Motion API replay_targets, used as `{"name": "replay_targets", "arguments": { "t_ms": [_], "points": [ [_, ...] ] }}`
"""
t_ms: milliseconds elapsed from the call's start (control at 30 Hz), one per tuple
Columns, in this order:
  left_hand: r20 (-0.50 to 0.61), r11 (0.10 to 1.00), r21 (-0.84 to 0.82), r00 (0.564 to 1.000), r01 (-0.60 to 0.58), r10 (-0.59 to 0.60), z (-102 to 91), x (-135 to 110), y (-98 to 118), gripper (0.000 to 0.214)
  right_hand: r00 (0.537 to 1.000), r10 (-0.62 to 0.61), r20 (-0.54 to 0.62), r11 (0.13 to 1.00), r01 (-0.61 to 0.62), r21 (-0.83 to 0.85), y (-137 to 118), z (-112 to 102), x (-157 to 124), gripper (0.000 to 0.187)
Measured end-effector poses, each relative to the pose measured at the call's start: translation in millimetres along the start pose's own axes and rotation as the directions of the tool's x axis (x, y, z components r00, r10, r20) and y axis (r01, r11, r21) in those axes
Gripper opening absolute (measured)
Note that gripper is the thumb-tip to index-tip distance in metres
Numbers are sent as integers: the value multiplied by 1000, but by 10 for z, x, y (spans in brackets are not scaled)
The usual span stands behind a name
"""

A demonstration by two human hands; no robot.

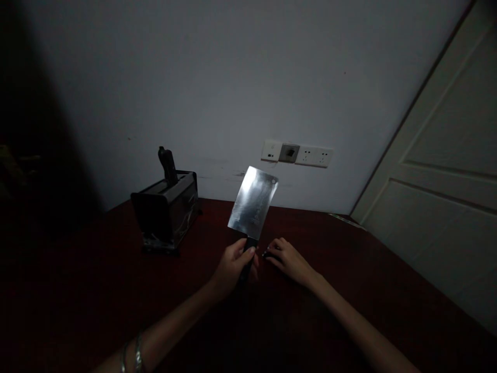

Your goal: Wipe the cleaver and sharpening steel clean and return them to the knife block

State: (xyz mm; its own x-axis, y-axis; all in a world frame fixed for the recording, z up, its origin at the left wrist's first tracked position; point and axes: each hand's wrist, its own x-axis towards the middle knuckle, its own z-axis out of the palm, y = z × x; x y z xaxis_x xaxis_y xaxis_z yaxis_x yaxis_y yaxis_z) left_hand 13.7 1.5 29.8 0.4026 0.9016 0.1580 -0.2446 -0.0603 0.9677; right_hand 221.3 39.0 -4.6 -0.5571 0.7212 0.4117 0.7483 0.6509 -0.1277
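The left hand (233,267) is wrapped around the dark handle of a cleaver (253,203); its grip is clamped on the handle, with the thumb lying across the top. The cleaver stands nearly upright, tilted slightly to the right. Its broad rectangular blade rises above the hand and faces the camera, with a small hole near the upper right corner. The blade is clear of the worktop (97,290) and sits in front of the wall.

The right hand (287,259) lies just to the right of the left hand, palm down, low over the worktop. Its fingers point toward the cleaver handle and rest on or against a small dark object (267,254) that is too dim to identify. Whether this grip is closed on that object cannot be determined.

A dark knife block (166,212) stands on the worktop to the left of the cleaver, well apart from both hands. One dark knife handle (167,165) protrudes from its top.

The worktop surface is dark reddish brown. A row of wall sockets (297,154) is mounted on the wall behind the blade. A white panelled door (446,197) occupies the right side. Bracelets (132,355) circle the left wrist.
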Motion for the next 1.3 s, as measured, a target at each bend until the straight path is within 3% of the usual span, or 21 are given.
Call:
{"name": "replay_targets", "arguments": {
  "t_ms": [200, 367, 533, 667, 767, 833, 933, 1133, 1300],
  "points": [
    [140, 997, -79, 990, 13, -2, 8, -14, 87, 30, 994, 106, 22, 994, -106, 17, 12, 54, -101, 35],
    [185, 981, -160, 980, 110, -80, 43, 15, 256, 33, 962, 257, -91, 966, -255, 38, 118, 34, -146, 47],
    [151, 924, -314, 972, 219, -179, 85, 84, 419, 26, 926, 336, -173, 942, -330, 61, 144, -234, -124, 55],
    [88, 829, -493, 963, 265, -255, 97, 164, 483, 19, 912, 173, -373, 979, -118, 166, -280, -679, -69, 52],
    [64, 759, -591, 954, 273, -294, 124, 244, 506, 23, 926, -41, -376, 982, 108, 158, -673, -897, -20, 60],
    [45, 719, -642, 949, 266, -311, 159, 292, 530, 25, 919, -154, -363, 974, 203, 100, -840, -921, 26, 65],
    [27, 684, -680, 941, 264, -336, 225, 335, 585, 27, 881, -224, -416, 972, 231, -34, -922, -840, 114, 64],
    [-7, 677, -696, 942, 237, -337, 301, 368, 653, 28, 781, -340, -523, 931, 200, -307, -922, -746, 255, 43],
    [8, 653, -724, 949, 222, -315, 316, 390, 649, 28, 722, -432, -540, 886, 230, -401, -903, -775, 308, 35]
  ]
}}
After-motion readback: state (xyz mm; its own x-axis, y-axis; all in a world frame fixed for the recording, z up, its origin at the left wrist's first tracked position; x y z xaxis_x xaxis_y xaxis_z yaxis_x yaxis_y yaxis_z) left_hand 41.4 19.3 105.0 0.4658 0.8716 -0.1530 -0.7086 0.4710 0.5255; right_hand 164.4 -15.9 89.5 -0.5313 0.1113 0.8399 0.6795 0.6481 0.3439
